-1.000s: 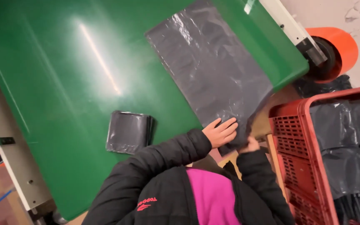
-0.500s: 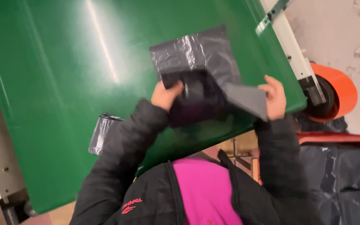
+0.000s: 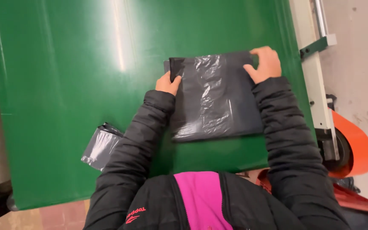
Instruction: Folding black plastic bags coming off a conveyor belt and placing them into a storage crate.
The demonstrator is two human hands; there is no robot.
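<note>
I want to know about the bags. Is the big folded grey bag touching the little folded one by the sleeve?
Apart. The head view shows green belt and a sleeve between the big bag and the small bag.

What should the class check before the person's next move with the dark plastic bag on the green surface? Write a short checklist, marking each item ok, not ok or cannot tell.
1. Left hand on the dark plastic bag, at its far left corner: ok.
2. Right hand on the bag's far right corner: ok.
3. Bag lies flat on the green surface: ok.
4. Bag free of wrinkles: not ok, creased.
5. Folded bag by the left sleeve lies apart: ok.
6. Bag's contents: cannot tell.
</note>
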